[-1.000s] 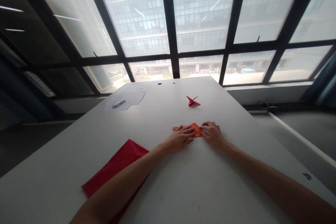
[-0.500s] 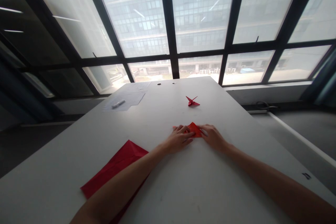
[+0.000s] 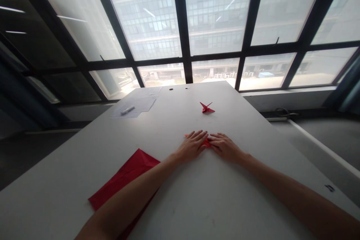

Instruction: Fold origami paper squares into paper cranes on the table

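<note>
A small folded piece of red origami paper (image 3: 206, 143) lies on the white table (image 3: 174, 202), mostly hidden under my hands. My left hand (image 3: 192, 146) rests flat on its left part, fingers extended. My right hand (image 3: 225, 148) lies on its right side, with the fingertips close to those of my left hand. Farther up the table stands a finished red paper crane (image 3: 206, 108). My left forearm crosses a large folded red paper sheet (image 3: 123, 180) without my hand touching it.
Printed papers (image 3: 135, 105) with a white marker (image 3: 127, 110) lie at the far left of the table. Scissors (image 3: 285, 113) sit on a dark ledge beyond the right edge. Large dark-framed windows (image 3: 216, 15) stand behind the table's far end.
My hands have slid together over the folded paper, now covering most of it. My right hand has moved slightly left, and my left fingers point more upward.
</note>
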Available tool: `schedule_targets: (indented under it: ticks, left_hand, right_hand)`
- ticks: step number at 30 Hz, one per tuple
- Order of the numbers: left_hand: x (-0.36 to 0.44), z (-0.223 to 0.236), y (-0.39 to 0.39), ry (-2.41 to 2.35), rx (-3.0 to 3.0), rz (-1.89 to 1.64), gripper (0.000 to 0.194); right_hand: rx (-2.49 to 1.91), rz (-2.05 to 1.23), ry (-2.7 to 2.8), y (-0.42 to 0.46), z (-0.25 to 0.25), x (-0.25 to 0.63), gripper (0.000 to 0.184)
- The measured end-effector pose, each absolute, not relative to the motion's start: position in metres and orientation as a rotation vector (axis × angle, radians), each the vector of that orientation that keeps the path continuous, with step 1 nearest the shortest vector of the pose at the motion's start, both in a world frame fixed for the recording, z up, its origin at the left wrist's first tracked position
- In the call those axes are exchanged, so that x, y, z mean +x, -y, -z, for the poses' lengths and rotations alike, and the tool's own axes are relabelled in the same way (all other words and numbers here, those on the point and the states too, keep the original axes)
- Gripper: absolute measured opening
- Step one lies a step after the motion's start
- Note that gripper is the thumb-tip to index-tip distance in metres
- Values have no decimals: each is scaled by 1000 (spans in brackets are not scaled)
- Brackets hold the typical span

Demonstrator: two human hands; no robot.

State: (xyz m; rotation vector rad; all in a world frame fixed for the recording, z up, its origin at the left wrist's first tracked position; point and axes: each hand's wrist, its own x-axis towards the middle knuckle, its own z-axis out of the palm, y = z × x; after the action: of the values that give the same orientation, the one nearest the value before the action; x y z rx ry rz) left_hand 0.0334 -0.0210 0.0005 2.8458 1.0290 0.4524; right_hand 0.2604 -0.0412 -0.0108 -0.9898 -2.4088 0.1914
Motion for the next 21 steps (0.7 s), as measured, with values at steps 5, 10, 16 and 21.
schedule_targets:
  ticks: [5, 10, 16, 21]
  left_hand:
    - [31, 4, 17, -1027, 2820, -266, 50]
    - [31, 5, 16, -1024, 2805, -268, 52]
    - [31, 5, 16, -1050, 2777, -348, 44]
    - [32, 6, 15, -1055, 2757, -454, 41]
  right_hand:
    - [-1194, -210, 2259, 34, 23, 263, 33]
    - [-1373, -150, 2170, 27, 33, 267, 37]
    - [-1337, -267, 2045, 24, 31, 271, 33]
    - [-1232, -284, 2015, 27, 23, 277, 21]
